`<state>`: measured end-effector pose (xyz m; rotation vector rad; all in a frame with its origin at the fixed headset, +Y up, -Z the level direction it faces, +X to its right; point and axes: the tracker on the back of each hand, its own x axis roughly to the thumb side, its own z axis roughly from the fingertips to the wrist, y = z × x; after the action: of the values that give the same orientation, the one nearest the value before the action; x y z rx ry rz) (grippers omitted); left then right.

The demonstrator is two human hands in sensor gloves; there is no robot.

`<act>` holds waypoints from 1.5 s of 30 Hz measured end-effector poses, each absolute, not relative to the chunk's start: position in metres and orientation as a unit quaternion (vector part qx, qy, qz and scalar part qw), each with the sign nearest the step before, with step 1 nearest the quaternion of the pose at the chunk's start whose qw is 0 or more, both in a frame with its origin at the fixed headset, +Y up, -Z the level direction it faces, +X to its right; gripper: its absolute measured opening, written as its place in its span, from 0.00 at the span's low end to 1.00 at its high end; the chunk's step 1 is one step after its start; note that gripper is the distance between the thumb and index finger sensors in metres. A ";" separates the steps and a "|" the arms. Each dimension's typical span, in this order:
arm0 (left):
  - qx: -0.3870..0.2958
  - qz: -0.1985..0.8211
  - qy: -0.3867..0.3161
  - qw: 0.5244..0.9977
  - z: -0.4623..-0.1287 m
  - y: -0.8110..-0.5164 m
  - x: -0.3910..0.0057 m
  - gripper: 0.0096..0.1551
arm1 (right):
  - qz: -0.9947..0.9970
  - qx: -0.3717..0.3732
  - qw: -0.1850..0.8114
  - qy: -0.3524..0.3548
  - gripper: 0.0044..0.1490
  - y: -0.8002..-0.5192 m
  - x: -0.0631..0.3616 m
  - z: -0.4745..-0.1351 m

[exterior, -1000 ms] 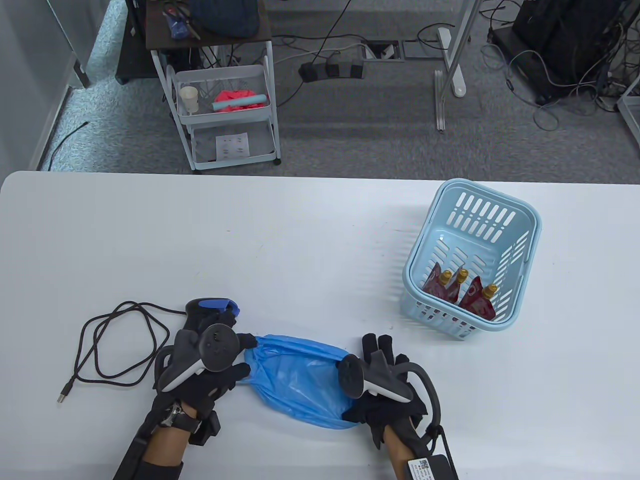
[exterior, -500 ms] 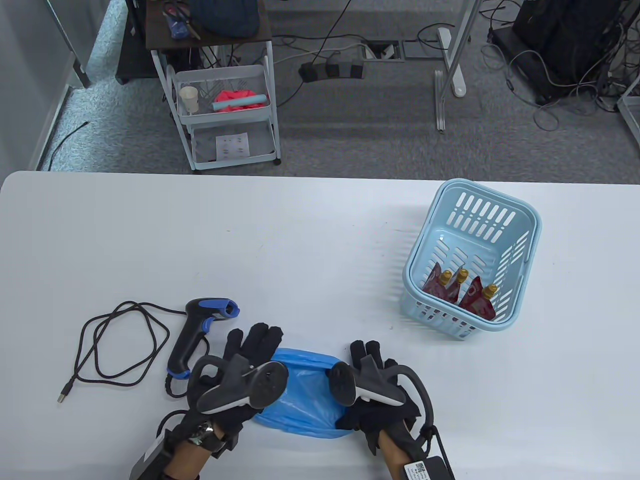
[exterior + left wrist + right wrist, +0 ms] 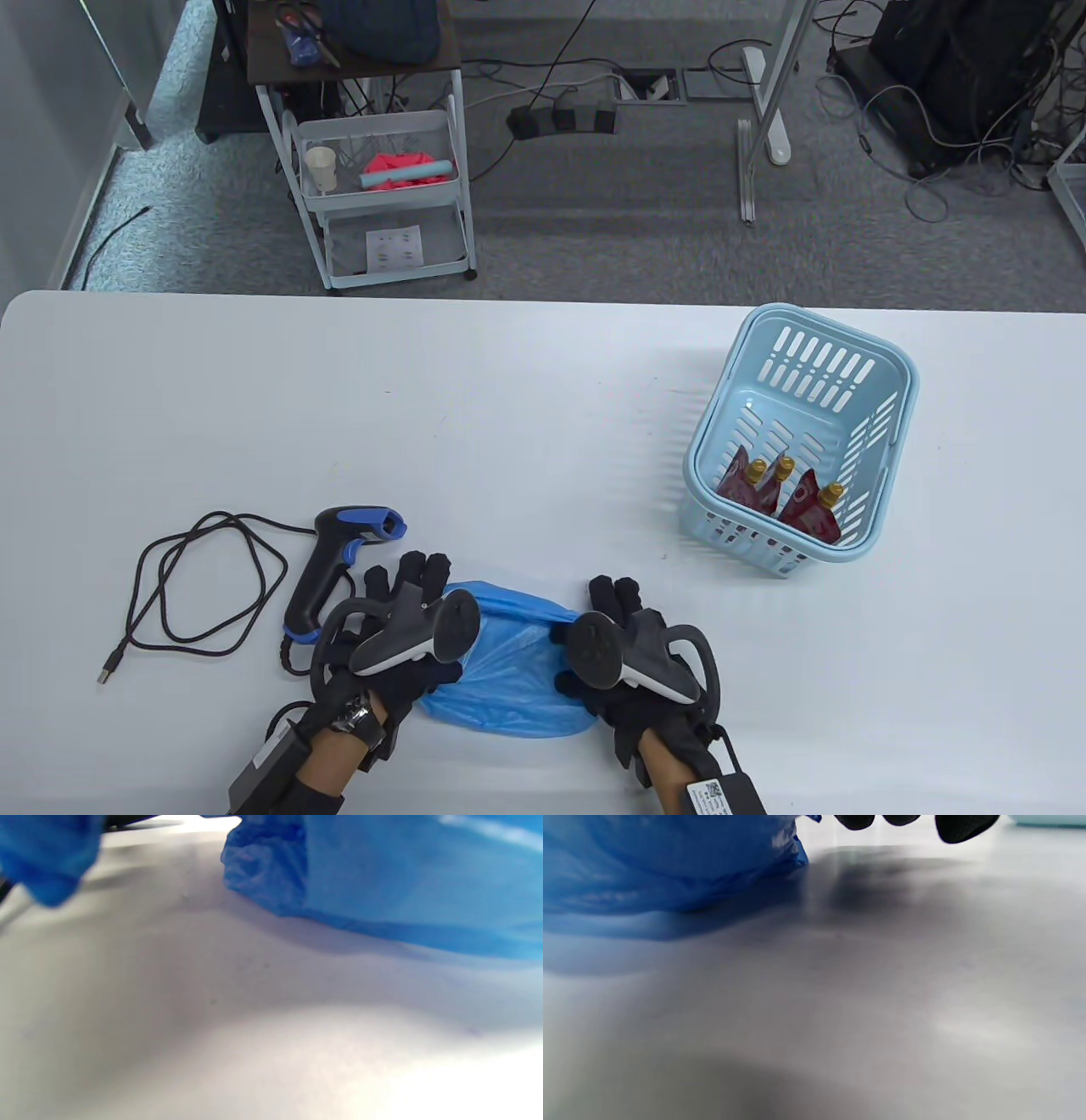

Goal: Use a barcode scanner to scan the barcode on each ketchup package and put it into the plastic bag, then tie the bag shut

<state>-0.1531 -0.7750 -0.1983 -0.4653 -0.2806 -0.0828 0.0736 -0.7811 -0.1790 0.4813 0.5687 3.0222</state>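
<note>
A crumpled blue plastic bag (image 3: 509, 679) lies on the white table (image 3: 509, 407) near its front edge, between my two hands. My left hand (image 3: 407, 586) lies with straight fingers over the bag's left edge. My right hand (image 3: 619, 603) sits at the bag's right edge, fingers straight and thumb on the plastic. In the right wrist view the fingertips (image 3: 961, 827) hang free beside the bag (image 3: 649, 861). The left wrist view shows only the bag (image 3: 403, 878) and table. The black-and-blue barcode scanner (image 3: 339, 552) lies just left of my left hand. Red ketchup packages (image 3: 797, 501) stand in the basket.
A light-blue slotted basket (image 3: 899, 356) stands at the right of the table. The scanner's black cable (image 3: 195, 586) loops over the table's left front. Beyond the far edge, on the floor, stands a white trolley (image 3: 382, 195).
Both hands have moved inward from the bag's ends, and the bag is bunched narrower. The left hand came off the scanner's side and turned its fingers straight.
</note>
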 end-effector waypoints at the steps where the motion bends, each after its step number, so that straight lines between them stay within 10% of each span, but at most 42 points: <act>1: -0.234 -0.039 -0.138 0.962 -0.199 -0.776 -0.154 0.55 | 0.970 0.152 0.000 0.188 0.46 -0.780 0.075 -0.180; 11: -0.252 -0.038 -0.154 0.955 -0.196 -0.777 -0.152 0.60 | 0.965 0.124 -0.016 0.231 0.59 -0.777 0.094 -0.184; 17: -0.252 -0.040 -0.159 0.954 -0.195 -0.778 -0.150 0.60 | 0.975 0.178 0.074 0.108 0.42 -0.749 0.085 -0.174; 22: -0.251 -0.044 -0.170 0.952 -0.192 -0.778 -0.146 0.60 | 0.963 0.215 0.055 0.151 0.35 -0.759 0.062 -0.171; 31: -0.257 -0.037 -0.163 0.952 -0.193 -0.779 -0.151 0.61 | 0.956 0.099 -0.027 0.275 0.60 -0.784 0.094 -0.188; 45: -0.252 -0.020 -0.145 0.957 -0.196 -0.778 -0.160 0.55 | 0.957 0.089 -0.025 0.275 0.62 -0.781 0.099 -0.190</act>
<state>-0.1605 -0.7783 -0.1959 -0.5113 -0.2950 -0.0396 0.0988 -0.7807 -0.1903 0.2840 0.8775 3.0552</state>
